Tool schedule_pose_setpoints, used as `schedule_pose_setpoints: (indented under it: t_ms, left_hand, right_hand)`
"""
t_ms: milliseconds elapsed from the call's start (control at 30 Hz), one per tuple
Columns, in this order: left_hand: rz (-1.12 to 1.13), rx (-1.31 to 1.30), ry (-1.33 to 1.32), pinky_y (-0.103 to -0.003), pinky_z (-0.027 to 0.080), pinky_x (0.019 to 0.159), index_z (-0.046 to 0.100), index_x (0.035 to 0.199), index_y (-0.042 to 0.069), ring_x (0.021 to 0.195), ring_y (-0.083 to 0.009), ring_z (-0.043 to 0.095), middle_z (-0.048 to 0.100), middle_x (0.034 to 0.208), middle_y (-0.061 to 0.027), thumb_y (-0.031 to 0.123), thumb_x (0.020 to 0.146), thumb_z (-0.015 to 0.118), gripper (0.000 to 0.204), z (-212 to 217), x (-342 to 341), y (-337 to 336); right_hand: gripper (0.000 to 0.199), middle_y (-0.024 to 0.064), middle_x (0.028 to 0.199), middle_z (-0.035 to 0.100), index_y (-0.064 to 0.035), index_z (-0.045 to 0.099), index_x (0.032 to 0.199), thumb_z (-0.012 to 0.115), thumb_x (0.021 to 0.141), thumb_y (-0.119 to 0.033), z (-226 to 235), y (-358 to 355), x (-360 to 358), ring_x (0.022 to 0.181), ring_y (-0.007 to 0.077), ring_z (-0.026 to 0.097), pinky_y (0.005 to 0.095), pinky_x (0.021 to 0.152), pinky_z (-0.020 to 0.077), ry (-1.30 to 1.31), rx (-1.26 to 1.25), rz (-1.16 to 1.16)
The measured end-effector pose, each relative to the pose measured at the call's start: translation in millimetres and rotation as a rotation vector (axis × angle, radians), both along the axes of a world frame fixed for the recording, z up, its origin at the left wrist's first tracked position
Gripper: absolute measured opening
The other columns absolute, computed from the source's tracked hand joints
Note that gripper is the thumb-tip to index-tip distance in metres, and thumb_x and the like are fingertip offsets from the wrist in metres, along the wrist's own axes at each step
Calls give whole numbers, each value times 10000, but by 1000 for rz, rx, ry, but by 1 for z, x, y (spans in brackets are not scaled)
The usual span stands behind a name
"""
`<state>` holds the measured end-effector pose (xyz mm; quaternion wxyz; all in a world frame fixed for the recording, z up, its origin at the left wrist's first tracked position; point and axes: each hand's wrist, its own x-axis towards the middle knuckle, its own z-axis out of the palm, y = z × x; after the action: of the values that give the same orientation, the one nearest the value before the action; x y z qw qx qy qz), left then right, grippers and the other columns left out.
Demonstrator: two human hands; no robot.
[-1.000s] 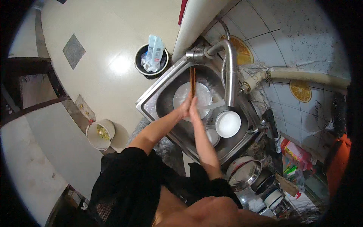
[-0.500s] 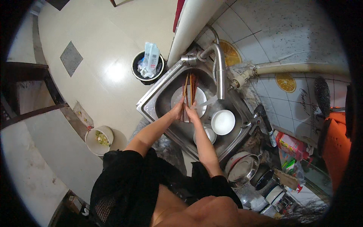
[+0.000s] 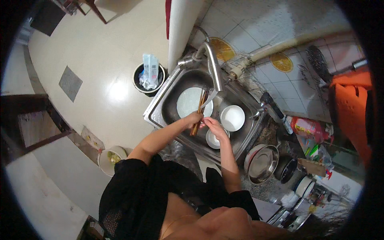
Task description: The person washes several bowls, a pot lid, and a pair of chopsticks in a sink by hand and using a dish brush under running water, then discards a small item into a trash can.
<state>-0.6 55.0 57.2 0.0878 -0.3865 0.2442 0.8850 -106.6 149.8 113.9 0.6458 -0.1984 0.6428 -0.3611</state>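
- Evidently, chopsticks (image 3: 199,113) sit over the sink (image 3: 160,105) middle, under the faucet (image 3: 213,66), the left hand (image 3: 193,119) clenched around them.
- Right hand (image 3: 213,127) touches them; its grip is unclear.
- Wet sticks might slip onto the white plate (image 3: 188,102) or bowls (image 3: 232,118).

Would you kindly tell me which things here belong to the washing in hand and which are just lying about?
In hand:
left hand
right hand
chopsticks
tap
sink
plate
white bowl

Lying about:
bin
steel bowl
floor bowl
orange cloth
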Motion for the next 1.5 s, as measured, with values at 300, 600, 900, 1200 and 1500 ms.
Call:
schedule_pose_setpoints:
  t_ms: [300,600,900,1200,1500]
  left_hand:
    - [217,675,-20,-315,508,580,471,857,-15,642,-182,559,544,763,-118,182,828,457,200,32,14,4]
    - [168,634,-26,-144,321,362,438,838,38,487,-65,382,418,634,-22,156,820,482,127,8,80,-9]
    - [2,578,-81,-134,286,333,422,903,32,460,-53,351,395,629,-16,147,825,461,144,121,90,-28]
    - [-145,654,43,-105,358,341,443,826,27,493,-56,422,451,677,-39,211,806,516,200,44,78,-61]
    - [124,521,160,-386,441,797,418,1076,-38,950,-292,494,490,1031,-184,194,869,317,326,-93,33,-60]
  right_hand:
    - [244,1,601,496,-83,490,810,505,804,-327,-41,-31,16,516,95,470,206,460,375,-429,229,-382]
    - [235,55,692,533,-16,482,846,480,811,-249,-226,-83,20,559,154,493,269,529,439,-1008,20,-867]
    - [174,94,664,537,-6,483,781,464,820,-175,-167,-68,8,545,196,514,294,518,464,-1039,-293,-1070]
    - [148,70,675,543,-14,489,781,426,835,-137,-92,-56,34,659,194,545,444,755,439,-1098,-123,-1174]
    - [128,41,958,507,-95,476,889,544,780,-103,0,-35,-5,933,186,465,317,827,364,-273,-649,-1110]
